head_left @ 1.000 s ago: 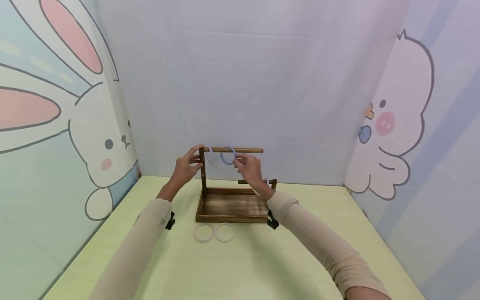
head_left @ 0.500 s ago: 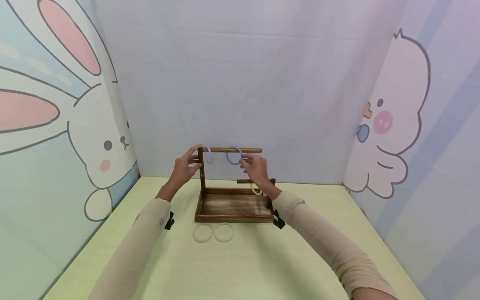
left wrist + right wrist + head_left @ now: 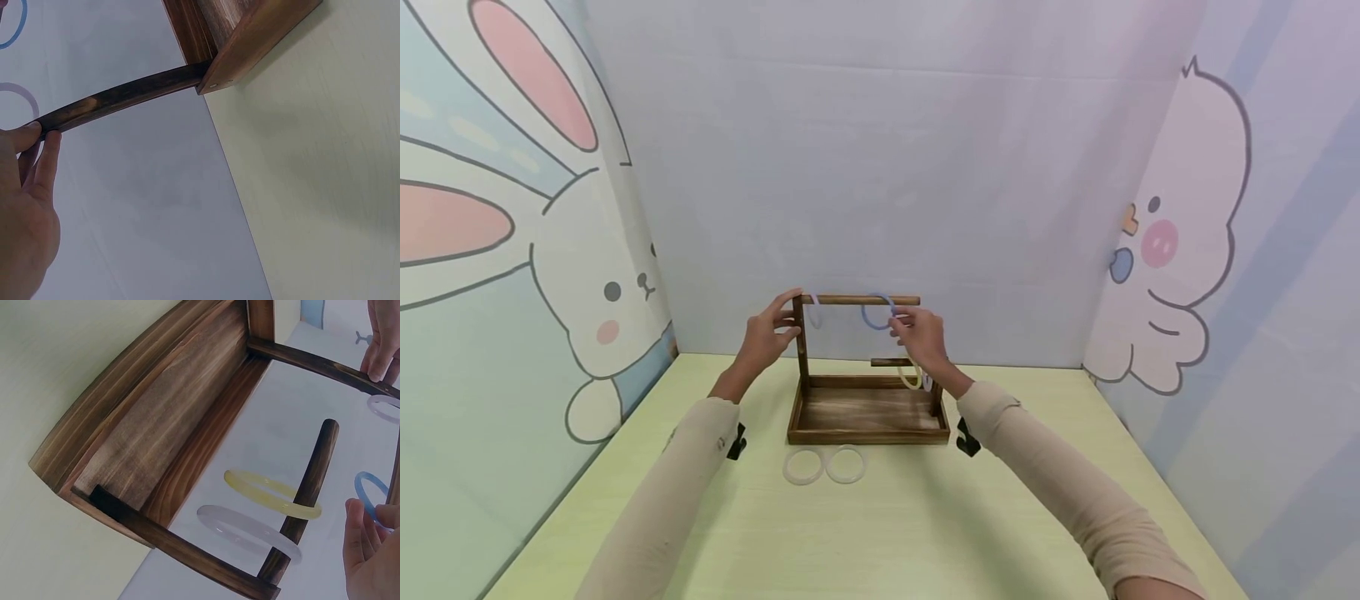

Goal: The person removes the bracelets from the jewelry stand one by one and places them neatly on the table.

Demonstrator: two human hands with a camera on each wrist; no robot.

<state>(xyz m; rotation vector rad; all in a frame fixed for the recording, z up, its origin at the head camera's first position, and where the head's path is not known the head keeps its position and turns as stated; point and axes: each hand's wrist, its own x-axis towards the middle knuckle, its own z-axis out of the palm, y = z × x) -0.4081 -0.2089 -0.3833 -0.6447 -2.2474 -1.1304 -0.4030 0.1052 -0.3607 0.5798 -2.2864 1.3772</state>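
Note:
A dark wooden bangle stand [image 3: 868, 437] has a tray base, a tall left post and two bars. My left hand [image 3: 765, 337] grips the top of that post, thumb on one side and fingers on the other. With the fingertips of my right hand [image 3: 922, 337] I pinch a blue bangle [image 3: 863, 313], which encircles the upper bar [image 3: 842, 299]. A pale lilac bangle [image 3: 382, 399] hangs on the same bar beside the post. On the lower bar [image 3: 320, 453] hang a yellow bangle [image 3: 250, 489] and a whitish bangle [image 3: 237, 530].
Two whitish bangles, one left [image 3: 787, 476] and one right [image 3: 863, 476], lie flat on the pale green table [image 3: 880, 533] before the stand. Fabric walls with a rabbit [image 3: 595, 283] and a chick [image 3: 1180, 233] enclose the table on the sides.
My right hand has moved right, carrying the blue bangle along the upper bar toward its free end. The yellow bangle has come into view behind it. My left hand keeps its grip.

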